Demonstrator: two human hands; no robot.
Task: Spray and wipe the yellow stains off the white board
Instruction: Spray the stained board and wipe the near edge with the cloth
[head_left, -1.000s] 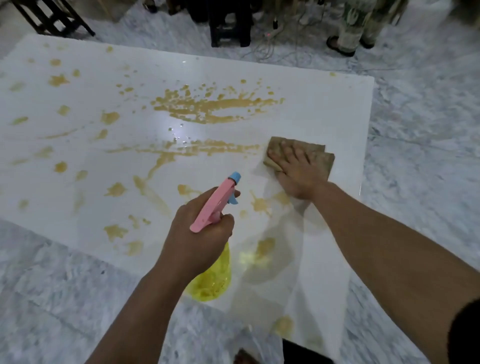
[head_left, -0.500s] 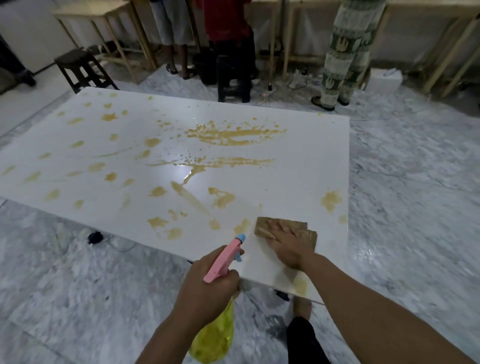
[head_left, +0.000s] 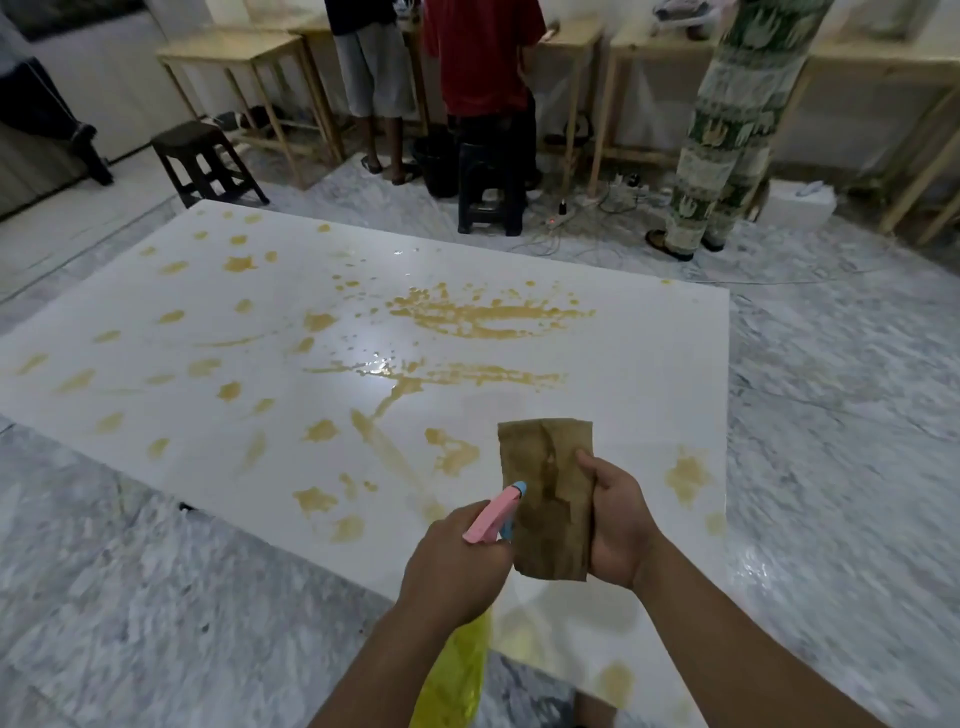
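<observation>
The white board (head_left: 597, 338) lay flat on the grey marble floor (head_left: 156, 571). Yellow stains (head_left: 488, 314) were splashed all over it, with a big one near the middle and many small spots toward the left side. A wet shiny patch sat near the middle too. The right hand (head_left: 615, 525) was lifted above the near part of the board and gripped a brown cloth (head_left: 548, 493) by its right edge, so the cloth stood up with dark wet marks on it. The left hand (head_left: 457, 561) was wrapped tight around a spray bottle (head_left: 457, 670) with a yellow body and a pink top (head_left: 491, 517). The blue tip of the top pointed at the cloth and was just beside it. The two hands were close together. Past the far edge of the board stood two dark stools (head_left: 208, 163). Three people stood by light wooden worktops (head_left: 244, 47) at the back, and only their legs and bodies showed. White cables (head_left: 587, 218) lay on the floor near them.
</observation>
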